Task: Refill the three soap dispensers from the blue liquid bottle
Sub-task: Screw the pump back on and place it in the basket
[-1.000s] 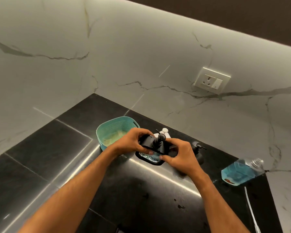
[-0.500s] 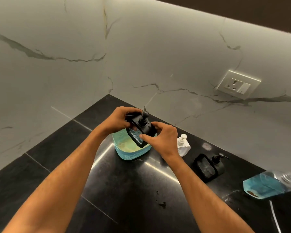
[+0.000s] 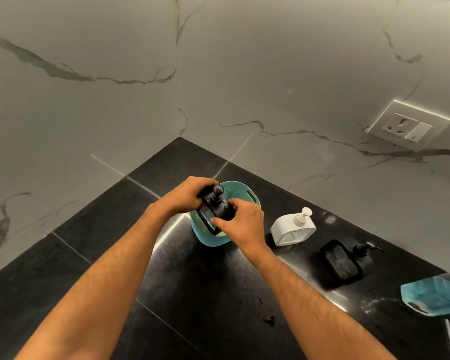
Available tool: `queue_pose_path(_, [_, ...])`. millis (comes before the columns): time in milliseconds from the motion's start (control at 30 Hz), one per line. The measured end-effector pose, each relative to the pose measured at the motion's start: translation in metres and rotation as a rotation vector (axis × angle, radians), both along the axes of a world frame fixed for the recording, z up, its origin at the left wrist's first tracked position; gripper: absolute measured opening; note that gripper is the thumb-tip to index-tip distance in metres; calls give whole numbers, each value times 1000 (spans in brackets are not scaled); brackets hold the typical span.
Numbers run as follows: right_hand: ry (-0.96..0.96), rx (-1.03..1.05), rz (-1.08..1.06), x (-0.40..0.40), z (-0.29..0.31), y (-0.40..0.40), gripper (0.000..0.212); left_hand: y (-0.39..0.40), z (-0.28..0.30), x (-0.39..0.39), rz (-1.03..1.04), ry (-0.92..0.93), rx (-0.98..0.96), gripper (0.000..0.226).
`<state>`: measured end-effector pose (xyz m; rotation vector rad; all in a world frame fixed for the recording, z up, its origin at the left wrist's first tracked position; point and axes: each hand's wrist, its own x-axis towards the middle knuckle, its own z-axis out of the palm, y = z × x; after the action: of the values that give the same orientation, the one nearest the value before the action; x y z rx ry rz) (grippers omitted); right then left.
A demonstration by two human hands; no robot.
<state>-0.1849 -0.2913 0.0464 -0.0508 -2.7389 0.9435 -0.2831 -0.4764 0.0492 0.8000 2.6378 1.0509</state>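
A black soap dispenser (image 3: 215, 207) with a pump top is held over the teal basket (image 3: 240, 193). My left hand (image 3: 186, 197) grips its far side and my right hand (image 3: 240, 220) grips its near side. To the right on the black counter stand a white dispenser (image 3: 291, 228) and a second black dispenser (image 3: 344, 261). The bottle of blue liquid (image 3: 434, 297) lies at the right edge, partly cut off.
The black counter (image 3: 192, 294) meets white marble walls in a corner behind the basket. A wall socket (image 3: 408, 126) sits on the right wall. A small dark smudge (image 3: 269, 320) marks the counter near my right forearm.
Both hands carried the black dispenser from its spot beside the white one leftward, until it is over the teal basket. The view shifted with it.
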Motion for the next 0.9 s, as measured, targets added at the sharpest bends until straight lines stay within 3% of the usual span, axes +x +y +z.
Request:
queue_pose_path(367, [-136,114,49,-8,-27,-3,43,4,-15,-5,-60,-27,-240,40])
queue_pose_path(900, [-184,132,134,-14,-30,1,53,5,-12,-2,-21,-101,-275,58])
